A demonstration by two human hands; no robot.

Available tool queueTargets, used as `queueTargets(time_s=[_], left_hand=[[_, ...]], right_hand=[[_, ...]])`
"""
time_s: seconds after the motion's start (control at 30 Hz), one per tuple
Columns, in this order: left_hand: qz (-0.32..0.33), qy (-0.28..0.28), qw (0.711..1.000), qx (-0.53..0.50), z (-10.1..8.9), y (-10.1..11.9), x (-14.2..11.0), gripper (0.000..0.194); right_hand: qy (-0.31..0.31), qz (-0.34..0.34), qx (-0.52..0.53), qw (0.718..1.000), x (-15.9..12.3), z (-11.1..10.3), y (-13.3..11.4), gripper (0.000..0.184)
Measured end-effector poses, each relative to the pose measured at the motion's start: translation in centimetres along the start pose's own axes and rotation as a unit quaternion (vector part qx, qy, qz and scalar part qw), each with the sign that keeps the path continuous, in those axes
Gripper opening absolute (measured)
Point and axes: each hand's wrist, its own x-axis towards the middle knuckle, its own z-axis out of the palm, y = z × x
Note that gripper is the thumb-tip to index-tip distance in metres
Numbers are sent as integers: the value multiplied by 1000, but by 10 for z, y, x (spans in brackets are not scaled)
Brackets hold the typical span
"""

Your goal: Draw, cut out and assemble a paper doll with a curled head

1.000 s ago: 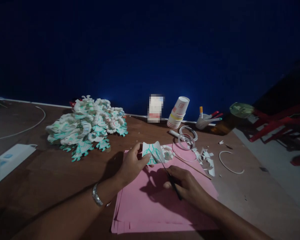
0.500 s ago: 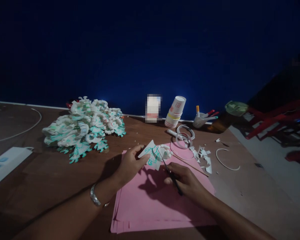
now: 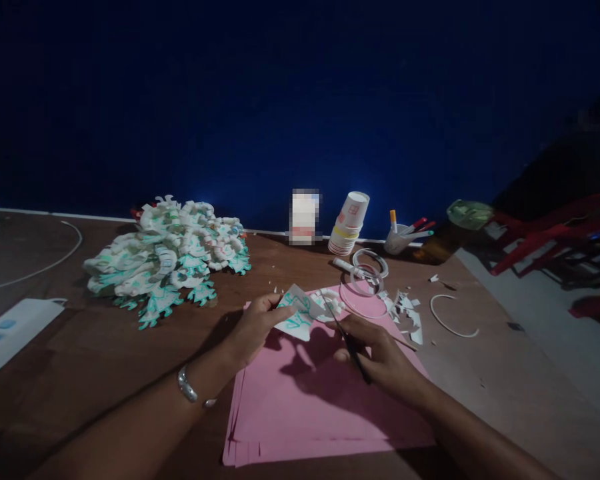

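Note:
My left hand (image 3: pixel 256 325) pinches a piece of white paper (image 3: pixel 296 321) with green drawn lines, held over a stack of pink sheets (image 3: pixel 325 413). In my right hand (image 3: pixel 373 350) is a pair of dark-handled scissors (image 3: pixel 356 357), its blades pointing up and left, just right of the paper. Whether the blades are parted is hard to make out. Behind the paper, on the pink sheets, lies a white ring-shaped paper piece (image 3: pixel 333 303). White scraps (image 3: pixel 407 313) are scattered at the right edge of the stack.
A heap of white and green paper cutouts (image 3: pixel 175 257) sits at left. Stacked paper cups (image 3: pixel 350 223), a cup of markers (image 3: pixel 399 240) and tape rolls (image 3: pixel 370 263) stand toward the back right. A power strip (image 3: pixel 20 333) lies far left, a curved white strip (image 3: pixel 453 327) at right.
The white paper has been turned and lowered slightly in my left hand. My right hand with the scissors has shifted a little right, away from the paper.

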Motion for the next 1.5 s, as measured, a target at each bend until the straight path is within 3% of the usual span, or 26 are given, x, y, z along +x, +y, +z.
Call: queueTargets(time_s=[0.27,0.57,0.9,1.07,1.33,1.5], left_hand=[[-22,-1,998,64,4,8,-8,22],[20,-19,998,50,1,6,-3,25],[48,-39,991,122,-2,0,0,25],[47,-38,988,144,-8,-7,8,26],[-7,-94,995,12,-2,2,-3,35],[-25,-71,993,96,2,-7,-3,32]], right_hand=[[-46,6,-23,999,-6,5,-1,20],[-78,24,-10,997,-7,6,-4,25],[-101,22,6,995,-9,11,0,27],[-105,32,5,994,-8,11,-2,28],[-72,43,33,996,-6,10,-2,35],[-53,44,46,997,-6,8,0,39]])
